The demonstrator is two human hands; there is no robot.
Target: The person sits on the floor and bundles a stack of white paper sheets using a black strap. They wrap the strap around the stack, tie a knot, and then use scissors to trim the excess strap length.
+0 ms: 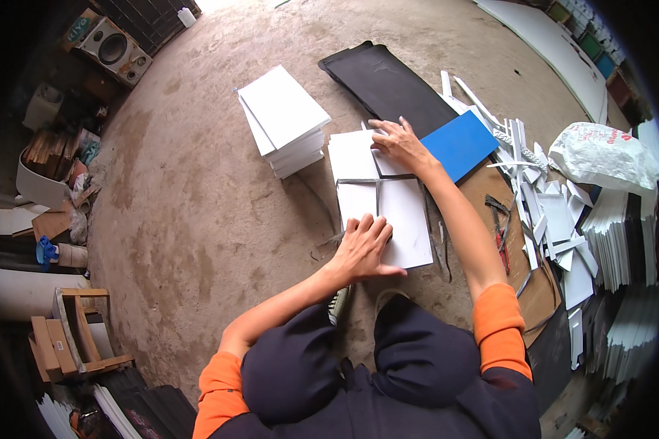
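A stack of white rectangular sheets (406, 227) lies on the floor in front of me, with dark strips (378, 192) crossing over its top. My left hand (362, 250) rests on the near left part of this stack, thumb stretched out sideways and fingers bent a little apart. At the far right part, my right hand (401, 146) lies on the sheets with its fingers spread. Neither hand visibly holds anything; the undersides of the fingers are hidden. Just left and farther off stands a taller pile of white sheets (285, 110).
A blue panel (460, 145) and black sheets (388, 80) lie beyond my right hand. White offcuts (556, 212), brown board (483, 186), red-handled tool (502, 249) and a white plastic bag (600, 157) are at right. A speaker (113, 47) and a wooden frame (88, 329) stand left.
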